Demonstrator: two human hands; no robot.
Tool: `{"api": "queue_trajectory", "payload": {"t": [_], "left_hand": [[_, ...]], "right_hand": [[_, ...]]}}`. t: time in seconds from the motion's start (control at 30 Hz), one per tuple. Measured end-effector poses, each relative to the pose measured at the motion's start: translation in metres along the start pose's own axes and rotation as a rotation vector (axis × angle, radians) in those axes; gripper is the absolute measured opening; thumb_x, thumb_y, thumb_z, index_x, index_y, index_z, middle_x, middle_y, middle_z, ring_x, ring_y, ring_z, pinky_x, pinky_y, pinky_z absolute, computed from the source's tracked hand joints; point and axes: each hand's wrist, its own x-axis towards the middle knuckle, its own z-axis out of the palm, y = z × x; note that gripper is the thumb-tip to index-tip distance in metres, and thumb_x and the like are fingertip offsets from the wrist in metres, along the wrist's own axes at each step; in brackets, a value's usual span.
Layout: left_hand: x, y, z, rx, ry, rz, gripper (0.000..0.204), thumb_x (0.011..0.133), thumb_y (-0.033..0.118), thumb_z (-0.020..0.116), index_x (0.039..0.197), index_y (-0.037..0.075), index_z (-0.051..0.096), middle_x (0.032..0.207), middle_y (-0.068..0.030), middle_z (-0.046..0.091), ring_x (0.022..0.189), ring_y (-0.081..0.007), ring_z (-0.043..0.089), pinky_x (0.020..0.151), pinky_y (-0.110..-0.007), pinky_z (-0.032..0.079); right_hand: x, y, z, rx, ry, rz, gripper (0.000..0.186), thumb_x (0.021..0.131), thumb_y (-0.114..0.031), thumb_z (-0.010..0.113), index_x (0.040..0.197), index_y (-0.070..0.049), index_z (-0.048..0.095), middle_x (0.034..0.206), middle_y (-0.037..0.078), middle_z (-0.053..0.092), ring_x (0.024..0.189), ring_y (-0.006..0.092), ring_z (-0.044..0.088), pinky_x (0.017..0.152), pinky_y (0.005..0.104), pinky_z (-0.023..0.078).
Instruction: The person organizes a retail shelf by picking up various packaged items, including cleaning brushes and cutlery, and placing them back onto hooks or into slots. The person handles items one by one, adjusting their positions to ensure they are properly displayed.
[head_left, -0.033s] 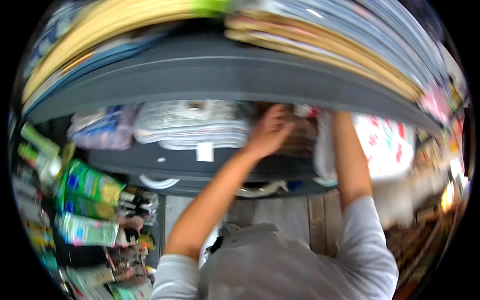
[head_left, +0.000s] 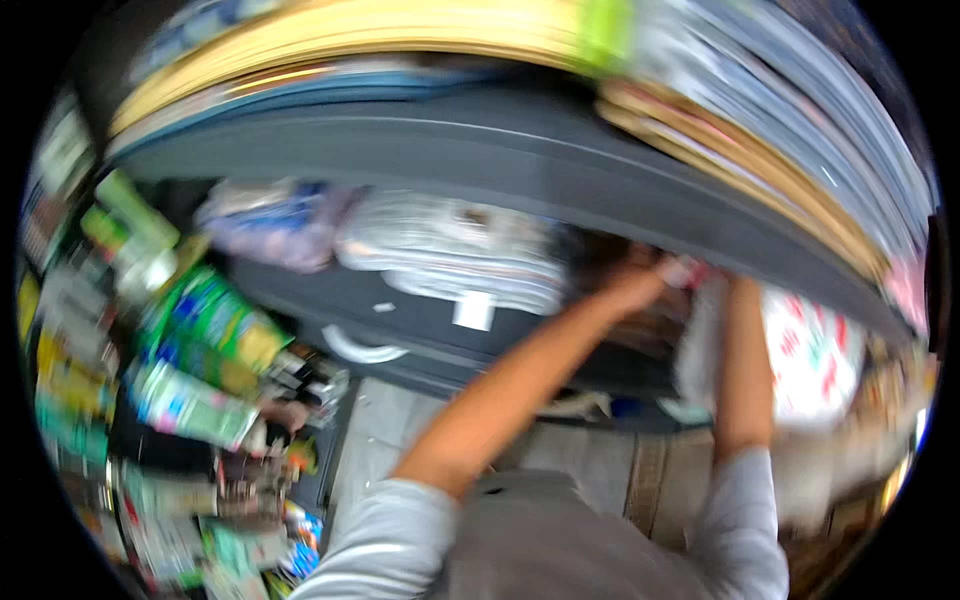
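My left hand (head_left: 638, 284) reaches into the lower shelf, beside a small red and white item (head_left: 686, 272). Its fingers are smeared by motion, so whether it grips that item does not show. Brown packs (head_left: 648, 332) lie just below this hand. My right forearm (head_left: 745, 365) goes up beneath the upper shelf's front edge, which hides the right hand. Next to that forearm sits a white plastic package with red marks (head_left: 812, 355). Left of my left hand lies a stack of folded, clear-wrapped pale cloths (head_left: 455, 245) with a white tag (head_left: 474, 310).
The dark upper shelf (head_left: 400, 145) spans the view above my arms, bearing yellow (head_left: 380, 38) and bluish flat packs (head_left: 800, 140). A purple and blue wrapped bundle (head_left: 275, 230) lies at the left. Green packets (head_left: 225, 325) and other goods crowd the left side.
The whole view has shifted and tilted, with the shelf sloping down to the right. My left hand has moved right, from the brown packs to the red and white item.
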Motion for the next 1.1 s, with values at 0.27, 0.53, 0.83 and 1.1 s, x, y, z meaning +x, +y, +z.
{"api": "queue_trajectory", "payload": {"t": [0.27, 0.53, 0.83, 1.1], "left_hand": [[0.036, -0.006, 0.080, -0.324, 0.088, 0.011, 0.067, 0.092, 0.045, 0.053, 0.139, 0.002, 0.035, 0.131, -0.0173, 0.050, 0.108, -0.0237, 0.052, 0.085, -0.036, 0.046], [-0.084, 0.021, -0.022, -0.294, 0.062, -0.074, 0.063, 0.092, 0.042, 0.056, 0.134, -0.001, 0.039, 0.124, -0.0143, 0.053, 0.115, -0.0202, 0.048, 0.100, -0.031, 0.037], [-0.331, -0.010, -0.154, -0.197, 0.563, -0.489, 0.069, 0.090, 0.046, 0.061, 0.131, -0.005, 0.040, 0.118, -0.0148, 0.056, 0.105, -0.0177, 0.055, 0.089, -0.030, 0.046], [-0.499, 0.024, -0.191, -0.646, 0.997, -0.263, 0.058, 0.092, 0.034, 0.061, 0.133, 0.000, 0.038, 0.119, -0.0120, 0.056, 0.107, -0.0190, 0.057, 0.090, -0.033, 0.048]], "right_hand": [[-0.044, 0.012, -0.028, 0.236, -0.419, 0.190, 0.026, 0.085, -0.022, 0.063, 0.099, -0.001, 0.063, 0.087, 0.006, 0.064, 0.080, 0.0204, 0.061, 0.070, 0.0333, 0.050], [-0.212, -0.071, 0.036, 0.299, -0.465, 0.257, 0.068, 0.084, -0.022, 0.067, 0.139, 0.001, 0.035, 0.127, 0.016, 0.051, 0.111, 0.0254, 0.052, 0.093, 0.0361, 0.042], [-0.419, -0.096, 0.165, 0.443, -1.214, 0.669, 0.052, 0.076, -0.006, 0.067, 0.122, 0.003, 0.044, 0.107, 0.013, 0.058, 0.094, 0.0199, 0.060, 0.080, 0.0316, 0.050], [-0.570, -0.152, 0.219, 0.519, -1.771, 0.802, 0.044, 0.084, -0.006, 0.064, 0.124, 0.000, 0.048, 0.111, 0.009, 0.060, 0.098, 0.0173, 0.061, 0.084, 0.0308, 0.049]]}}
